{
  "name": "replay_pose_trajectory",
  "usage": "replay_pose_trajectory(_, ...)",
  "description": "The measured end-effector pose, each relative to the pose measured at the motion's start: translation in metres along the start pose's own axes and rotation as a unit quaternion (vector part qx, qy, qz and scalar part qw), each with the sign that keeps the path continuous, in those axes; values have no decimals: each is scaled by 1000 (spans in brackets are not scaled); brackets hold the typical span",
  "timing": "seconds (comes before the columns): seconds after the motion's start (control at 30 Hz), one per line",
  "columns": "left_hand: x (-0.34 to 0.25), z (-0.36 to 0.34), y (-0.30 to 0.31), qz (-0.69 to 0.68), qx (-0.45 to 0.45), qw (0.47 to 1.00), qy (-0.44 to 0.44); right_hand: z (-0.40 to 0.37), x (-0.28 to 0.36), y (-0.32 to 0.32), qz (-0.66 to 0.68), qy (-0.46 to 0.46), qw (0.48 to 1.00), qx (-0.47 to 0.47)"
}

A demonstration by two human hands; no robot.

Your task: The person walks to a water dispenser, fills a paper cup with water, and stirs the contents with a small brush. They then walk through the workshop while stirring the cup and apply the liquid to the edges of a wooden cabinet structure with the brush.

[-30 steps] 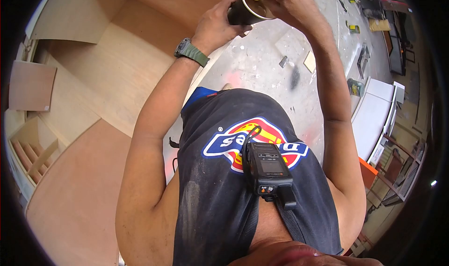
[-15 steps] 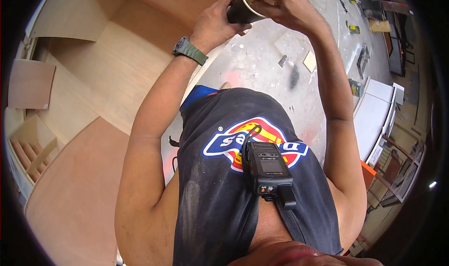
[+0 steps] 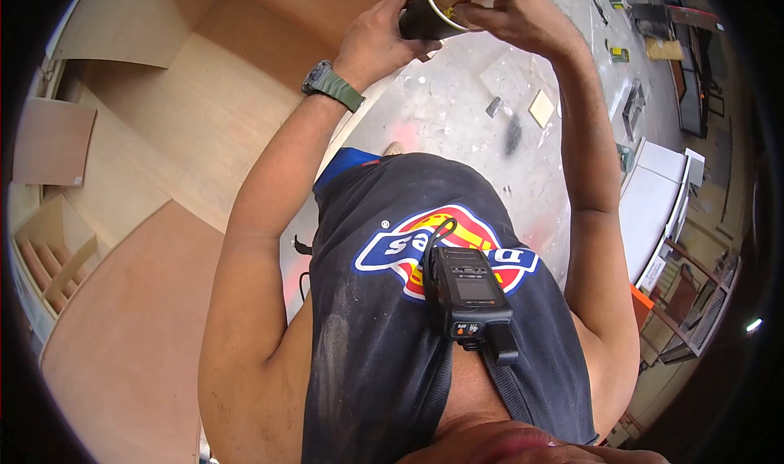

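At the top of the head view, my left hand (image 3: 377,44), with a watch (image 3: 331,84) on its wrist, is wrapped round a dark cup (image 3: 418,19) with a white rim. The cup is tilted, and brownish contents show inside its mouth. My right hand (image 3: 510,11) is at the cup's opening with its fingers bent and pressed together. A small yellow bit (image 3: 449,12) shows by its fingertips inside the rim. What those fingers grip, if anything, is too small to make out.
A large plywood structure (image 3: 188,113) stands to the left, with a curved board (image 3: 139,317) nearer me. The paint-marked floor (image 3: 457,121) holds a small pale block (image 3: 541,108) and scattered items. A white-topped table (image 3: 653,174) is at the right. A black device (image 3: 469,288) hangs on my chest.
My right hand has shifted slightly right at the cup's mouth, and the yellow bit shows more plainly. The cup has moved very little in my left hand.
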State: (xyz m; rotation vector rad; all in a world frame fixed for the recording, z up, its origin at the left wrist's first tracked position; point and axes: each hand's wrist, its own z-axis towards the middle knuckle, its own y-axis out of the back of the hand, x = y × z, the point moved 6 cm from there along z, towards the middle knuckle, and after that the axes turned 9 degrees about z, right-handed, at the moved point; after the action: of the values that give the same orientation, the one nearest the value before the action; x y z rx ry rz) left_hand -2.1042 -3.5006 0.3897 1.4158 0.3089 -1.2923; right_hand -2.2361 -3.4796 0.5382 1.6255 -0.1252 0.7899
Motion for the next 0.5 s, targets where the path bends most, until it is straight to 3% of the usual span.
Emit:
replay_pose_trajectory(0.03, 0, 1, 0, -2, -8, 1000, -3, 2, 5, 5, -23, 22, 999, -22)
replay_pose_trajectory(0.07, 0, 0, -1, -3, -16, 1000, -7, 2, 5, 9, -23, -30, 998, -51)
replay_pose_trajectory(0.17, -1, 0, -1, 0, -26, 1000, -16, 3, -7, 12, -162, 19, 983, -84)
replay_pose_trajectory(0.27, -1, -1, -1, 10, -27, 999, -16, -2, -15, -1, -195, 23, 980, -23)
replay_pose_trajectory(0.37, -3, -1, 1, 9, -26, 1000, -14, -2, 3, -3, -18, -20, 1000, 1)
replay_pose_trajectory(0.4, -4, -1, 2, 6, -24, 1000, -14, -2, 3, -1, 28, 6, 999, -19)
replay_pose_trajectory(0.5, 0, 1, -1, -9, 3, 1000, -1, -1, 2, 19, -13, -41, 994, -101)
